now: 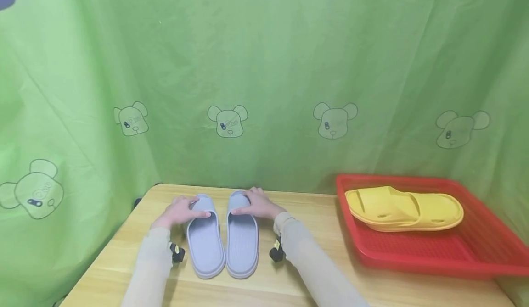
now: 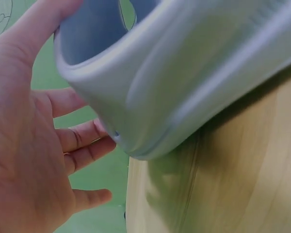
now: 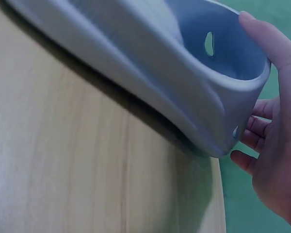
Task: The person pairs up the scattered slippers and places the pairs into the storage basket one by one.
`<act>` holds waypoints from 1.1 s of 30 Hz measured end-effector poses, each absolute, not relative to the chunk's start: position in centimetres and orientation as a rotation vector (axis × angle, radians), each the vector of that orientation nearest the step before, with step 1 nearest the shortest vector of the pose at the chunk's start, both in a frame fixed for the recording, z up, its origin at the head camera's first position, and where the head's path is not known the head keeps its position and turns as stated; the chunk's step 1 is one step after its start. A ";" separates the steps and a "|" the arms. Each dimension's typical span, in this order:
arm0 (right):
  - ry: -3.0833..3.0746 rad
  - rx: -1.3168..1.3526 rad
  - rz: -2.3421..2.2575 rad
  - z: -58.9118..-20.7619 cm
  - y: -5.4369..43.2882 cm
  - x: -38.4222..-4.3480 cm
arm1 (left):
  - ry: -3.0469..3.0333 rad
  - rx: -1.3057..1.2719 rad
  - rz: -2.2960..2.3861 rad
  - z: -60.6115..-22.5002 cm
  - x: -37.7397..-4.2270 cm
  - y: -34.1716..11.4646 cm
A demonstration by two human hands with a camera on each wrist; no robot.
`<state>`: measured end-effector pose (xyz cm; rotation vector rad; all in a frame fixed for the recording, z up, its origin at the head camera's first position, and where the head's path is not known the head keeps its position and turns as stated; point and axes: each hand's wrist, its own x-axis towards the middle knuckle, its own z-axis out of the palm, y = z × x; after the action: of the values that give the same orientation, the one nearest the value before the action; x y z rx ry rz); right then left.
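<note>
Two pale grey-lilac slippers lie side by side on the wooden table in the head view, toes pointing away, heels nearly touching. My left hand [image 1: 179, 210] holds the left slipper [image 1: 205, 247] at its strap, the thumb over the opening's rim. In the left wrist view the fingers [image 2: 80, 138] lie against that slipper's outer toe side. The right slipper [image 1: 241, 247] is held the same way by my right hand [image 1: 260, 204]. From the right wrist, its thumb [image 3: 266, 36] shows on the strap's rim, with the other fingers partly hidden behind the slipper.
A red plastic basket [image 1: 413, 263] stands at the table's right, with yellow slippers [image 1: 438, 210] inside, apparently stacked. Behind the wooden table [image 1: 306, 233] hangs a green curtain [image 1: 281, 68] printed with bear faces, which also covers both sides.
</note>
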<state>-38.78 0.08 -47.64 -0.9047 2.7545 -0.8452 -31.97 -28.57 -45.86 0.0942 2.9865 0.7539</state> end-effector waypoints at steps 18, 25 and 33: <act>2.764 -0.827 -1.056 -45.5 1.6 -37.4 | 3.090 -0.086 0.899 -45.6 -30.0 -28.4; 2.824 -0.822 -1.077 -45.5 2.2 -36.9 | 3.097 -0.147 0.967 -45.4 -29.5 -28.4; 2.862 -0.749 -1.185 -45.4 2.7 -36.3 | 3.155 -0.160 0.976 -44.5 -28.9 -28.2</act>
<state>-36.27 2.74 -45.36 -0.7494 2.8617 -1.1852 -28.91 -28.16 -44.54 -0.1604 3.1545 0.9760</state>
